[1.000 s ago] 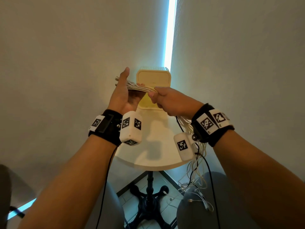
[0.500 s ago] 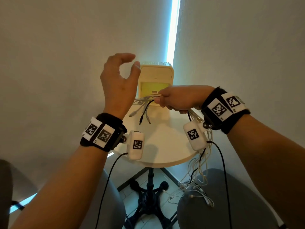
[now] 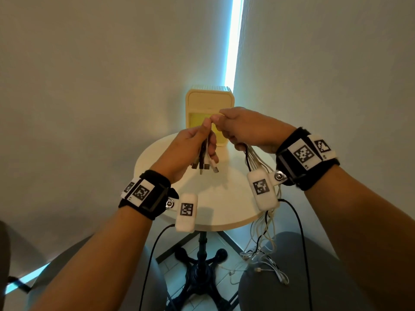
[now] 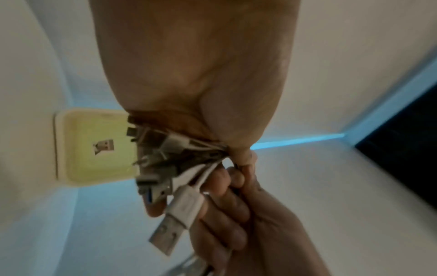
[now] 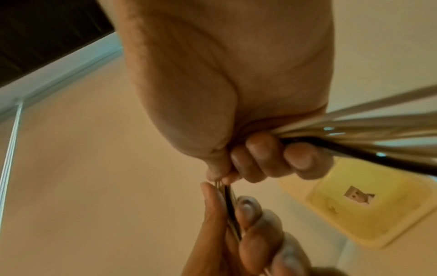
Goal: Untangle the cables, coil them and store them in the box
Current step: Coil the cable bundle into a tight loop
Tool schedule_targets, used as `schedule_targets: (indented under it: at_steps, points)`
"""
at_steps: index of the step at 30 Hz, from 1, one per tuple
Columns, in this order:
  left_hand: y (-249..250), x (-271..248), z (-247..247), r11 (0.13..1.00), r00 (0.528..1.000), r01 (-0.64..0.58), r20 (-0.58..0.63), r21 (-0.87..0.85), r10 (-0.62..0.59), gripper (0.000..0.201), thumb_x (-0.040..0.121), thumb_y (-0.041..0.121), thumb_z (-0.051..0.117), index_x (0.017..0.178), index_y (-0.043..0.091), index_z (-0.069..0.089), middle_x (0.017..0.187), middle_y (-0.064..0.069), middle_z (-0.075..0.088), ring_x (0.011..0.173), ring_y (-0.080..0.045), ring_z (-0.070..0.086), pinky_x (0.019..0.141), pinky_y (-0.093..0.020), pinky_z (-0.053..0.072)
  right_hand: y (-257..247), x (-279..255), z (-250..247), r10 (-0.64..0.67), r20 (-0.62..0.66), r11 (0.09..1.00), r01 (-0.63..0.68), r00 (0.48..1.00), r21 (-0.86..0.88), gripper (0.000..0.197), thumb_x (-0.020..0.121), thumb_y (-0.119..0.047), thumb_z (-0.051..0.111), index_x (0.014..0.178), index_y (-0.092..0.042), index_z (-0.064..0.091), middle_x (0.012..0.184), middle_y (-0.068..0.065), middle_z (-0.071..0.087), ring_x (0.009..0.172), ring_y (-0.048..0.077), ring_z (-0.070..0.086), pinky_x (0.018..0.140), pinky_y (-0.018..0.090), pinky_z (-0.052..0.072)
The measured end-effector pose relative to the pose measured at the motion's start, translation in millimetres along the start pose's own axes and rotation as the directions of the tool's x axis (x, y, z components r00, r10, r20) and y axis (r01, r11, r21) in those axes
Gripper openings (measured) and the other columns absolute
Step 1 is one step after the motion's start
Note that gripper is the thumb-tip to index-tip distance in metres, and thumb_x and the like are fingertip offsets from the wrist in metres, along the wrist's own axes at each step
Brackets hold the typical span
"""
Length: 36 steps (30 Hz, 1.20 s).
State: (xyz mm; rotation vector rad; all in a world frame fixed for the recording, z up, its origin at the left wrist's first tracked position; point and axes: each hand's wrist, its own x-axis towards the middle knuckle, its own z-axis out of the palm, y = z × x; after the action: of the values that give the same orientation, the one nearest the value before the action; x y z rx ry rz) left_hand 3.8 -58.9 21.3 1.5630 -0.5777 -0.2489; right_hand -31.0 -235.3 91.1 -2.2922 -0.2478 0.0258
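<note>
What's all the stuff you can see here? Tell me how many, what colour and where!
cables: one bundle, too many to count, mostly white with a few black, gripped by both hands above the table, trailing down to the floor
USB plugs: several, silver, white and black, dangling below the left hand
box: one, cream and yellow, open, at the table's far edge by the wall
table: one, round, white, on a black pedestal base
wrist cameras: two, white, on black straps
left hand: grips the plug ends
right hand: grips the bundle
</note>
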Motion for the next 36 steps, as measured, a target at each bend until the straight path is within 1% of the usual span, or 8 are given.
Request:
schedule_targets:
  at_steps: [4, 7, 15, 19, 26, 29, 32, 36]
  points:
    - [-1.3, -2.4, 5.0, 0.985, 0.998, -0.013, 0.063, -0.172, 0.024, 0.039, 0.108, 0.047, 0.048, 0.092, 0.012, 0.059, 0.076, -0.007, 0.064, 0.077, -0.031, 0.073, 0.082, -0.045, 0.059, 7.4, -0.5, 11.6, -0.038, -0.123, 0.964, 0.069, 0.992, 0.258, 0.035, 0.113, -0.038, 0.042, 0.086, -0.017, 0.048, 0.062, -0.009, 0.043, 0.052, 0.011, 0.035, 0.05, 0.029, 0.036]
    - [3.1, -1.2, 11.4, 0.961, 0.999, -0.05, 0.006, -0.273, 0.053, 0.038, 0.113, 0.038, 0.043, 0.089, 0.011, 0.056, 0.066, -0.004, 0.048, 0.058, -0.022, 0.059, 0.07, -0.043, 0.063, 13.6, -1.4, 25.3, -0.034, -0.203, 0.94, 0.1, 0.979, 0.327, 0.031, 0.114, -0.04, 0.041, 0.1, -0.013, 0.048, 0.067, -0.005, 0.043, 0.053, 0.011, 0.036, 0.051, 0.031, 0.036]
    - [10.7, -1.8, 30.5, 0.98, 0.989, -0.117, -0.107, -0.164, 0.1, 0.042, 0.115, 0.039, 0.04, 0.088, 0.012, 0.057, 0.058, 0.004, 0.045, 0.051, -0.017, 0.049, 0.055, -0.033, 0.05, 14.8, -9.4, 46.0, -0.064, -0.369, 0.85, 0.244, 0.927, 0.467, 0.035, 0.116, -0.032, 0.035, 0.111, 0.001, 0.046, 0.079, 0.012, 0.052, 0.055, 0.023, 0.056, 0.048, 0.037, 0.05]
    - [11.4, -0.7, 38.7, 0.989, 0.987, -0.149, -0.061, 0.021, 0.15, 0.04, 0.115, 0.045, 0.037, 0.112, 0.013, 0.061, 0.067, -0.007, 0.047, 0.054, -0.02, 0.051, 0.052, -0.032, 0.045, 14.7, -9.5, 59.5, 0.017, -0.481, 0.83, 0.256, 0.876, 0.495, 0.034, 0.116, -0.029, 0.035, 0.109, 0.003, 0.045, 0.085, 0.016, 0.057, 0.054, 0.032, 0.048, 0.039, 0.034, 0.044]
    - [15.3, -3.1, 20.8, 0.983, 0.973, -0.173, 0.167, 0.058, 0.162, 0.012, 0.111, 0.019, 0.054, 0.121, 0.02, 0.059, 0.067, 0.005, 0.062, 0.058, -0.019, 0.054, 0.053, -0.021, 0.047, 16.2, -13.3, 50.3, 0.064, -0.397, 0.668, 0.257, 0.915, 0.699, 0.027, 0.114, -0.03, 0.042, 0.119, -0.011, 0.061, 0.102, -0.01, 0.075, 0.072, 0.043, 0.061, 0.04, 0.037, 0.052]
    - [13.8, 3.8, 21.5, 0.988, 0.977, -0.149, 0.163, 0.045, 0.139, 0.016, 0.107, 0.01, 0.061, 0.12, 0.019, 0.06, 0.068, -0.002, 0.059, 0.057, -0.015, 0.053, 0.052, -0.024, 0.048, 15.3, -11.9, 50.1, 0.084, -0.394, 0.618, 0.262, 0.915, 0.741, 0.024, 0.114, -0.028, 0.042, 0.116, -0.013, 0.061, 0.104, -0.015, 0.075, 0.076, 0.028, 0.072, 0.046, 0.04, 0.055]
    - [11.9, 11.6, 28.1, 0.984, 0.985, -0.159, 0.081, 0.078, 0.153, 0.023, 0.104, 0.006, 0.063, 0.126, 0.015, 0.059, 0.075, -0.012, 0.054, 0.057, -0.012, 0.052, 0.051, -0.027, 0.045, 20.9, -3.9, 53.0, 0.108, -0.422, 0.586, 0.285, 0.9, 0.759, 0.027, 0.114, -0.025, 0.043, 0.103, -0.011, 0.063, 0.131, -0.009, 0.069, 0.098, 0.004, 0.073, 0.073, 0.034, 0.06]
    - [10.0, 18.9, 35.0, 0.98, 0.992, -0.124, 0.038, 0.156, 0.12, 0.014, 0.106, 0.01, 0.059, 0.093, 0.014, 0.063, 0.057, 0.005, 0.056, 0.05, -0.009, 0.05, 0.048, -0.022, 0.041, 29.8, 0.8, 54.8, 0.104, -0.425, 0.542, 0.307, 0.899, 0.782, 0.023, 0.115, -0.024, 0.042, 0.109, -0.018, 0.063, 0.117, -0.017, 0.076, 0.101, 0.002, 0.073, 0.08, 0.024, 0.057]
